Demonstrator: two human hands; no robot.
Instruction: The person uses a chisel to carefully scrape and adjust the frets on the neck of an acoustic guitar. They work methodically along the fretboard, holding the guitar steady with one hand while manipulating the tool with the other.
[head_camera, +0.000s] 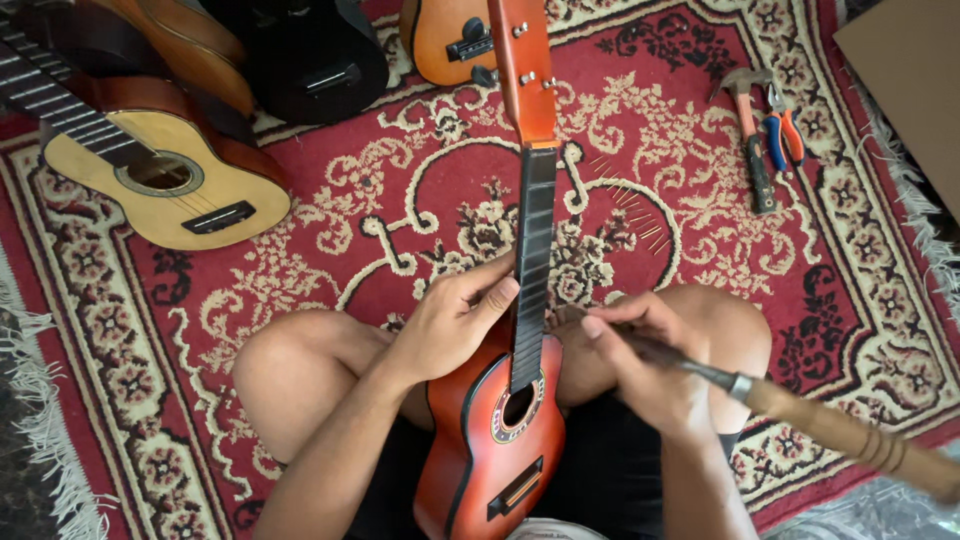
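Pliers (783, 135), hammer (752, 130), yellow ukulele (165, 180) nearby

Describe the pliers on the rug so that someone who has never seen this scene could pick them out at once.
Start from the red patterned rug and go to its far right part, beyond the person's right hand. Two tools lie there side by side: a hammer and, touching its right side, the pliers. The pliers are the shorter tool, with one blue handle and one orange.
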